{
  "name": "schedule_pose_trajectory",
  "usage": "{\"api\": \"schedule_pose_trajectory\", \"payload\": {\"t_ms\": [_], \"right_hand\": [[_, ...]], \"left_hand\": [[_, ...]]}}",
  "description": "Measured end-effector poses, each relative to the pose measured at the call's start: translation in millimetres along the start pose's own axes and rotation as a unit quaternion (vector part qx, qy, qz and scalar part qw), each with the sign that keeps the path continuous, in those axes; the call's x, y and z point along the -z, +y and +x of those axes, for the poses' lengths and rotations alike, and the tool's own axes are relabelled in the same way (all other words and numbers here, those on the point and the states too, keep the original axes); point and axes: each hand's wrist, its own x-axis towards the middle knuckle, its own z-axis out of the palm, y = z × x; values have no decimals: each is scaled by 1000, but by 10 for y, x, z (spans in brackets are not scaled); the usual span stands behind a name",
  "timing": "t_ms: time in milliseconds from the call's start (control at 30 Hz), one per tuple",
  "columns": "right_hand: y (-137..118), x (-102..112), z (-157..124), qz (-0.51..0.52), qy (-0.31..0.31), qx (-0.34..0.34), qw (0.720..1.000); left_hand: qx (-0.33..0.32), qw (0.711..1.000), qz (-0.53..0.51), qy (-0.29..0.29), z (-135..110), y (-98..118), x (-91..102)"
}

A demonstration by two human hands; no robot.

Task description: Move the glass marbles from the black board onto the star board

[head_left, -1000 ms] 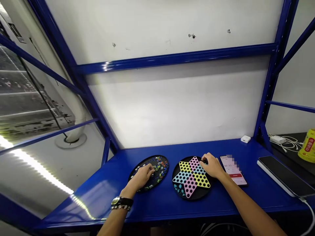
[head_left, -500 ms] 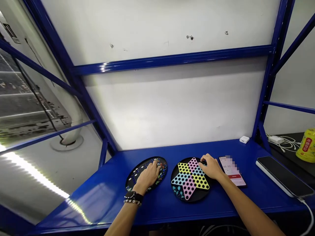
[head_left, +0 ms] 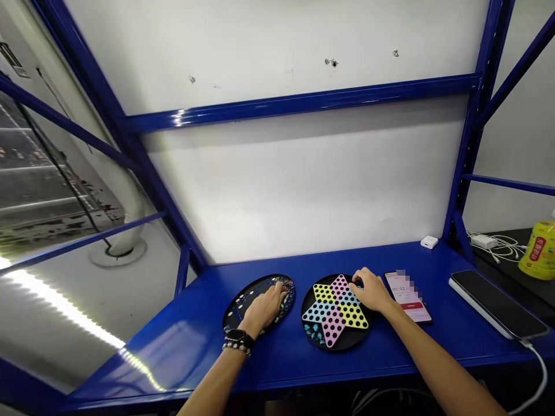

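Over the right side of a dark round tray (head_left: pixel 237 296) with a dark board and loose marbles reaches my left hand (head_left: pixel 264 306). Its fingers are bent down together among the marbles (head_left: pixel 284 309), and their tips are hidden. My right hand (head_left: pixel 370 289) rests at the upper right of a second black round tray (head_left: pixel 356 340). Here the thumb and fingers curl toward each other by the tip of a pink, yellow and blue star-shaped Chinese checkers board (head_left: pixel 336 309); anything between them is hidden. Teal pieces (head_left: pixel 314 332) lie in this tray's lower left.
A phone with a timer (head_left: pixel 407 297) lies right of my right hand. Farther right is a dark-screened phone on a white block (head_left: pixel 498 303) with a cable. A white adapter (head_left: pixel 429 242) sits at the back of the blue table (head_left: pixel 191 346). A yellow bottle (head_left: pixel 537 251) stands beyond the frame.
The left hand has shifted slightly right over the marbles. The right hand stays at the star board's upper right, its fingers a little more curled. The view has shifted slightly.
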Motion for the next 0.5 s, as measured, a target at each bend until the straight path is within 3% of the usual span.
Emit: {"api": "schedule_pose_trajectory", "payload": {"t_ms": [233,500], "right_hand": [[-11,-1,5,4,1,-3,1000],[-22,21,9,2,-7,-7,1000]], "left_hand": [[3,996,82,-44,37,32,60],[-46,987,130,-79,65,57,138]]}}
